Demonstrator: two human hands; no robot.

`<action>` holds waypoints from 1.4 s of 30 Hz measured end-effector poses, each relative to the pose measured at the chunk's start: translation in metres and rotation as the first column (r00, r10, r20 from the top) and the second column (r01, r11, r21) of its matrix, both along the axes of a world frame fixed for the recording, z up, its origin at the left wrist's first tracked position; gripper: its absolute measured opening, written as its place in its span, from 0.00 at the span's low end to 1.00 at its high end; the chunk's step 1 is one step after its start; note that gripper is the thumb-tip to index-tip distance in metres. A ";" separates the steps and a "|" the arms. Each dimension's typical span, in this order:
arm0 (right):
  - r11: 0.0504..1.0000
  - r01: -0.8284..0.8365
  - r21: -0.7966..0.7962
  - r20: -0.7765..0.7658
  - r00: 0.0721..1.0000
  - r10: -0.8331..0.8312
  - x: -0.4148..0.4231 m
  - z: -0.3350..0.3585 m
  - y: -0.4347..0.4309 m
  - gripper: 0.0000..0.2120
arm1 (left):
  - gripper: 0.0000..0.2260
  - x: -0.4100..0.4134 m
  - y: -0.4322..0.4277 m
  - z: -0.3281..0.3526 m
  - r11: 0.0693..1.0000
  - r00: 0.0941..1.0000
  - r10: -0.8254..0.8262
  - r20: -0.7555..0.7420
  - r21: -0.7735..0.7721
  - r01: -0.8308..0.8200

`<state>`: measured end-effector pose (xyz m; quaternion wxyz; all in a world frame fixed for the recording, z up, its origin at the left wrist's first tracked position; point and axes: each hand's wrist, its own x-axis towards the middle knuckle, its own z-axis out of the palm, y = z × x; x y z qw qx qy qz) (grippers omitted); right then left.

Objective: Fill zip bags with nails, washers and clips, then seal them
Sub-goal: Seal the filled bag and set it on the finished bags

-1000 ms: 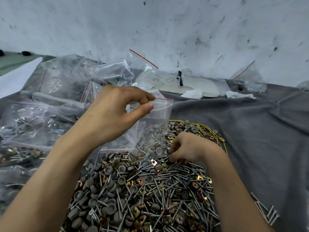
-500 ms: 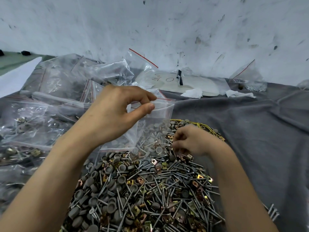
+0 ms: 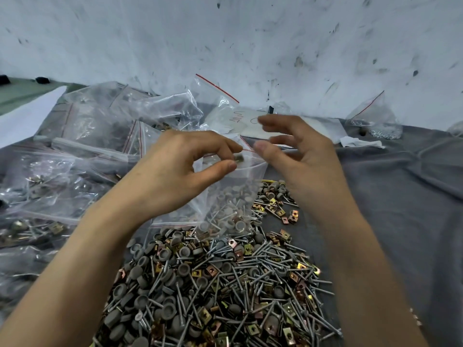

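Clear plastic is what the work turns on: a zip bag [image 3: 233,196] hangs upright over the far edge of the hardware pile [image 3: 225,284], its bottom just touching the heap. The left hand [image 3: 180,171] pinches the near lip of its mouth between thumb and forefinger, the other fingers [image 3: 225,144] curled behind. I judge this grip is there to keep the red zip line apart and the mouth facing the other hand.

The right hand [image 3: 300,166] hovers just beside the mouth, fingers spread and loosely bent, holding nothing that shows. A small brass-coloured clip [image 3: 239,158] sits at the opening, right by the left fingertips. Whether it is pinched with the lip or dropping in cannot be told.

The bag's lower part holds grey washers and a few nails, while the upper part is slack and empty. It looks partly filled and is not yet sealed.

The loose stock lies directly below on a grey cloth [image 3: 388,209]:
- long steel nails [image 3: 253,291]
- round grey washers [image 3: 140,271]
- square brass clips [image 3: 288,308]

All three are mixed together, close under both hands, so each pick is a short reach.

To the left, filled bags [image 3: 50,191] lie heaped flat with the same mix inside. Well apart at the far right, against the white wall, another bag [image 3: 373,118] stands with small silvery pieces in its bottom. Behind the hands lies a white sheet [image 3: 240,118] with handwriting on it.
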<state>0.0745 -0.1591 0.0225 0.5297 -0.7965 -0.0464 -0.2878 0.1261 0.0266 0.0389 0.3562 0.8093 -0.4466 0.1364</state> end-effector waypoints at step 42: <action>0.857 -0.168 0.487 -0.112 0.961 0.252 -0.012 0.011 0.004 0.10 | 0.24 -0.003 -0.005 0.000 0.839 0.485 -0.435 -0.759 -0.537 -0.088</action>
